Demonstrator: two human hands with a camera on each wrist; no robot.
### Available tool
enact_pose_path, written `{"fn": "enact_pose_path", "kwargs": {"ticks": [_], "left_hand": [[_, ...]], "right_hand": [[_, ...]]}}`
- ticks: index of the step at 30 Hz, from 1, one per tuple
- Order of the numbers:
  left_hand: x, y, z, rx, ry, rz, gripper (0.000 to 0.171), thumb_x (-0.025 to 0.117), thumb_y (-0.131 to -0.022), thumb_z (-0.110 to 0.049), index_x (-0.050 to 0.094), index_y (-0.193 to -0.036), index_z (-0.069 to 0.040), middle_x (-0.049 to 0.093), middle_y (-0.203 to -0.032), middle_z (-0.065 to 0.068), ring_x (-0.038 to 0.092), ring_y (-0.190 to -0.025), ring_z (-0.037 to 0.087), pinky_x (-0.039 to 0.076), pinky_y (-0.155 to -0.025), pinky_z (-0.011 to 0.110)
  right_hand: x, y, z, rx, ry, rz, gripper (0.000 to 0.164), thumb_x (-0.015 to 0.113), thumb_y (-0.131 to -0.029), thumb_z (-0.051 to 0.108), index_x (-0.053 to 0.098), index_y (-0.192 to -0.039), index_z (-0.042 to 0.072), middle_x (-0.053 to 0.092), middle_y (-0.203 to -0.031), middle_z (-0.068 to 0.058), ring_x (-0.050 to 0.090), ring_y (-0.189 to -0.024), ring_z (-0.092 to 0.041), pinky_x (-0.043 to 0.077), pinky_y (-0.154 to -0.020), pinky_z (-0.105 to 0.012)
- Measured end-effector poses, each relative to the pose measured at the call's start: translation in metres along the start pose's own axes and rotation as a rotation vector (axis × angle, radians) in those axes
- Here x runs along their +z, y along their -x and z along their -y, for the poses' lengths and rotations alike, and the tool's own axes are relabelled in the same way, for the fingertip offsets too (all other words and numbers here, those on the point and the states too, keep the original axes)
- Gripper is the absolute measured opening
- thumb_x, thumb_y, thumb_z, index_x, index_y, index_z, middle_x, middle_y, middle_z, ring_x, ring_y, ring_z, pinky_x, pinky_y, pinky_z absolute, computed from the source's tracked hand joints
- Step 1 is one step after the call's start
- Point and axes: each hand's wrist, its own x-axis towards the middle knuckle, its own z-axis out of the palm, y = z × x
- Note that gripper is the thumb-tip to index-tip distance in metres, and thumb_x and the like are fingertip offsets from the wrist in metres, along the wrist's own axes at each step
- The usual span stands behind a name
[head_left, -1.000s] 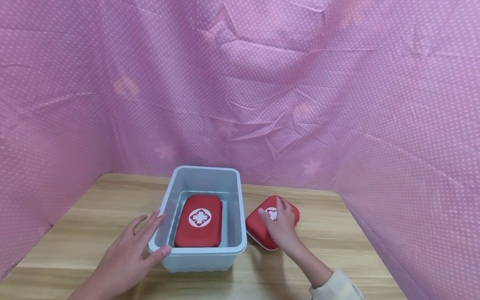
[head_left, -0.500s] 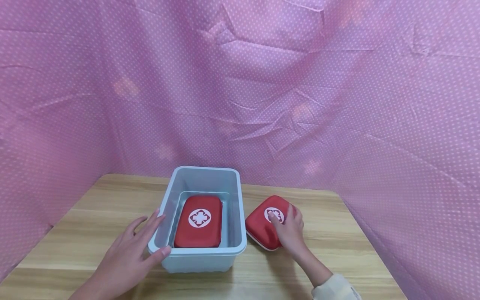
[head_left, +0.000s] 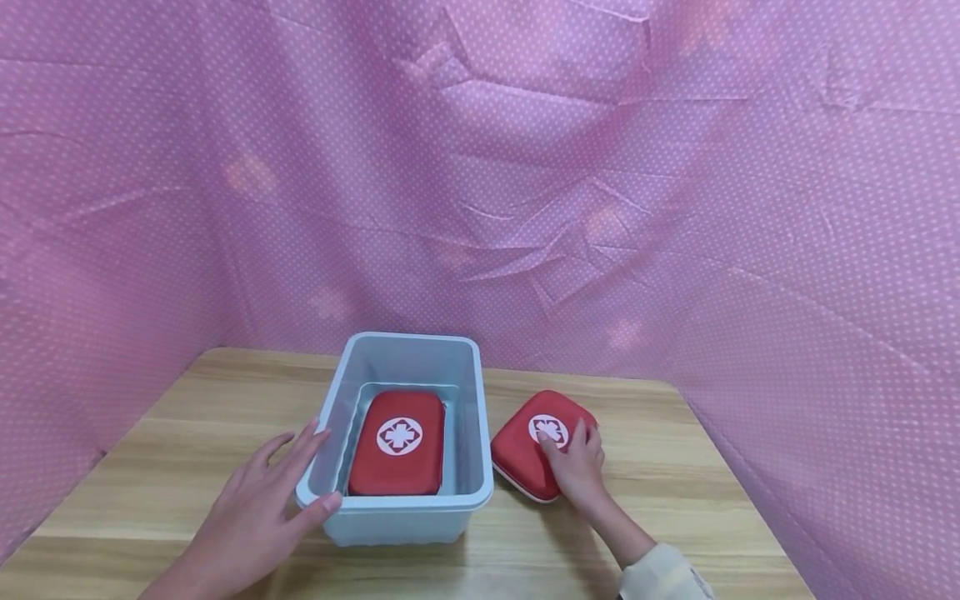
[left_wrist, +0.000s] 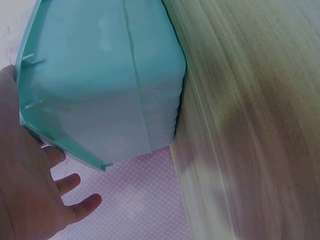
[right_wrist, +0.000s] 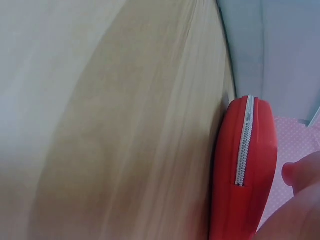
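Our right grip (head_left: 577,467) rests over the near right part of a red case (head_left: 517,446), its thumb by the emblem and its other fingers towards the case's right side. We cannot tell whether it is clamped: from the right wrist we see the thumb apart from the case, with the other fingers out of sight. That case lies on the bench (head_left: 675,483) between the tub and the bench's right edge, turned askew, one corner just beside the tub's wall. On its top is a white round emblem (head_left: 551,422) with a white cross on red inside it. Along its side we see a silver zip (right_wrist: 245,140).

The pale blue-green tub (head_left: 397,502) stands left of the case, its far end towards the bench's back edge. Inside, flat on the floor of the tub, we have a second red case (head_left: 397,475) with the same emblem, facing up. Our left grip (head_left: 251,508) has its fingers spread apart, touching the tub's left rim, the thumb at the near left corner.

A pale sleeve (head_left: 663,575) covers our right forearm; its dark mark is too small to read. Pink dotted cloth (head_left: 480,208) hangs behind the bench's back edge.
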Motion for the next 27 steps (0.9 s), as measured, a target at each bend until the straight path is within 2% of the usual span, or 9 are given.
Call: {"fn": "enact_pose_path", "kwargs": {"ticks": [7,14,23,27], "left_hand": [[0.0,-0.001,0.003,0.004,-0.001,-0.004,0.078,0.054,-0.089,-0.06,0.017,-0.153,-0.036,0.02,-0.158,-0.004,0.023,-0.137,0.035,0.027,-0.091,0.074],[0.001,-0.001,0.003,0.015,-0.008,-0.009,0.077,0.054,-0.089,-0.06,0.018,-0.153,-0.036,0.018,-0.159,-0.005,0.024,-0.137,0.035,0.027,-0.09,0.075],[0.001,-0.001,0.002,-0.003,0.014,-0.009,0.077,0.054,-0.089,-0.06,0.017,-0.153,-0.037,0.025,-0.156,0.002,0.024,-0.137,0.036,0.028,-0.091,0.074],[0.001,-0.001,0.002,-0.005,0.02,-0.009,0.077,0.053,-0.089,-0.06,0.017,-0.152,-0.037,0.025,-0.156,0.002,0.024,-0.136,0.036,0.028,-0.09,0.074]], "right_hand": [[0.003,-0.01,-0.007,-0.035,0.027,-0.019,0.084,0.06,-0.093,0.036,0.015,-0.148,-0.009,0.016,-0.15,-0.029,0.019,-0.134,-0.049,0.024,-0.109,-0.06],[0.004,-0.016,-0.011,-0.056,0.052,-0.01,0.083,0.059,-0.093,0.037,0.018,-0.148,-0.008,0.017,-0.151,-0.026,0.029,-0.13,-0.052,0.031,-0.105,-0.06],[0.003,-0.023,-0.018,-0.033,-0.06,0.044,0.086,0.062,-0.091,0.039,0.015,-0.152,0.0,0.009,-0.154,-0.022,0.033,-0.13,-0.041,0.037,-0.104,-0.052],[0.003,-0.026,-0.02,-0.019,-0.09,0.053,0.087,0.064,-0.09,0.04,0.016,-0.152,0.003,0.012,-0.152,-0.024,0.036,-0.127,-0.04,0.039,-0.102,-0.051]]}}
